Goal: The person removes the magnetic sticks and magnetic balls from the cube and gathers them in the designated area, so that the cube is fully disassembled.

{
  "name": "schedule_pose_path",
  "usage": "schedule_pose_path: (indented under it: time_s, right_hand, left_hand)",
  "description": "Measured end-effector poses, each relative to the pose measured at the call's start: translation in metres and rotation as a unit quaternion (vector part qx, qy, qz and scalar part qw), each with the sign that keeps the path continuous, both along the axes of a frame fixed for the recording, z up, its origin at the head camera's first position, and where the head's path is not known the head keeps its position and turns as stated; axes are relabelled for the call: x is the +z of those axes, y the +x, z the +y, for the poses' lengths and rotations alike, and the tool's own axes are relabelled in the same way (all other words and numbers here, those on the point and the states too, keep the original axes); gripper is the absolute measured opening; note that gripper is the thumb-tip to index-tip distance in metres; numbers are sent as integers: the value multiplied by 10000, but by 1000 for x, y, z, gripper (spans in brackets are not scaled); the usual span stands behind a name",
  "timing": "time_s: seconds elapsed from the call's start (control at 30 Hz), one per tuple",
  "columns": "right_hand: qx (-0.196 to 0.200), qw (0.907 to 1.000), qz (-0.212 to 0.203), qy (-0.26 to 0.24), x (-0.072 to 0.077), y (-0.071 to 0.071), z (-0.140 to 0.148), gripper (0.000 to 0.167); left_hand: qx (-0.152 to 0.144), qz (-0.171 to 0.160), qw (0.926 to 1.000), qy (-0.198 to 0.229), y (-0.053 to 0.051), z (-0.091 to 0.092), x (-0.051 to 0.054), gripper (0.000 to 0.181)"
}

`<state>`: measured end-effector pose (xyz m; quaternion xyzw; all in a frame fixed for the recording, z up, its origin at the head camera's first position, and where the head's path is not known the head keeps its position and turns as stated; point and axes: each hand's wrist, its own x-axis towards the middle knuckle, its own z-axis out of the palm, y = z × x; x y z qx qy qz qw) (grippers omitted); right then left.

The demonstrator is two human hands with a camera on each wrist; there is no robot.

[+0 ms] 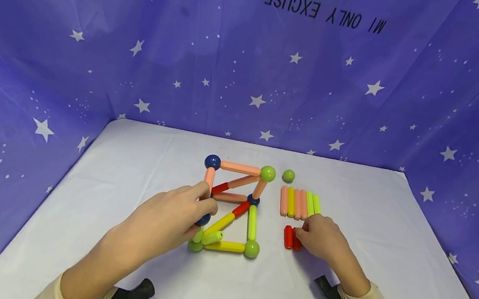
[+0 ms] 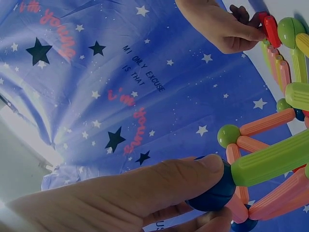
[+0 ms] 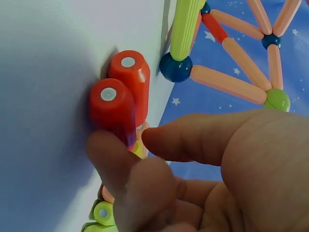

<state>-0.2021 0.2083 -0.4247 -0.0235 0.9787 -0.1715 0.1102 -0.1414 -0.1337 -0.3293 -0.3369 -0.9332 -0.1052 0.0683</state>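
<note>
A frame of magnetic rods and balls stands on the table, with salmon rods (image 1: 240,168), a yellow rod (image 1: 225,246), green rods and red rods among its pieces. My left hand (image 1: 175,214) pinches a dark blue ball (image 2: 215,191) at the frame's near left; a light green rod (image 2: 275,157) joins this ball. Two short red rods (image 3: 113,108) lie side by side right of the frame. At the nearer one, my right hand (image 1: 323,235) has its index fingertip against the rod, while a small gap shows between thumb and rod in the right wrist view.
Beyond the red rods lies a row of loose salmon, yellow and green rods (image 1: 298,204). One loose green ball (image 1: 288,176) sits behind that row. White cloth covers the table (image 1: 153,154), and a purple star-printed curtain (image 1: 214,66) encloses its back and sides.
</note>
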Motion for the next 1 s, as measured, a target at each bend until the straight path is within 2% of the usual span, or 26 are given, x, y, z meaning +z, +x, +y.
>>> schedule_pose_path:
  time_s: [0.1,0.17,0.23,0.3,0.37,0.47,0.53,0.63,0.7,0.77,0.83,0.93,1.0]
  right_hand:
    - [-77,10000,37,25,3,1,-1,30]
    - [-11,9996,278,-13,5,3,-5,27]
    - [252,9976,615,-181,8,5,-14,20]
    - [766,9909,990,-503,11,8,-26,9]
    - [1459,9777,1186,-930,15,13,-42,9]
    - [2579,9476,1222,-1436,20,20,-68,27]
    - [3175,9280,1133,-1589,21,25,-85,35]
    - [3763,9057,1095,-1615,17,28,-108,37]
    - [3961,8977,1139,-1556,13,29,-119,31]
    - [4057,8928,1252,-1506,9,30,-127,22]
    - [4071,8921,1370,-1402,6,30,-131,16]
    - [4033,8968,1326,-1246,6,32,-135,15]
    - [4034,9003,1157,-1152,6,35,-137,16]
  left_hand:
    - [-2,15,10000,3,0,0,0,31]
    - [13,26,10000,1,0,0,0,32]
    - [10,28,10000,0,0,0,0,32]
    - [-10,9,10000,21,0,0,0,31]
    - [-9,24,10000,10,0,0,-1,31]
    - [-27,75,10000,41,0,-1,-1,31]
    - [-43,145,9999,84,0,-2,-2,32]
    - [-56,218,9997,125,1,-3,-3,32]
    - [-79,234,9996,155,1,-3,-3,31]
    - [-77,252,9996,127,1,-2,-3,31]
    - [-100,261,9995,135,0,-2,-3,30]
    - [-93,254,9996,120,1,-2,-2,30]
    - [-83,233,9996,123,1,-2,-2,30]
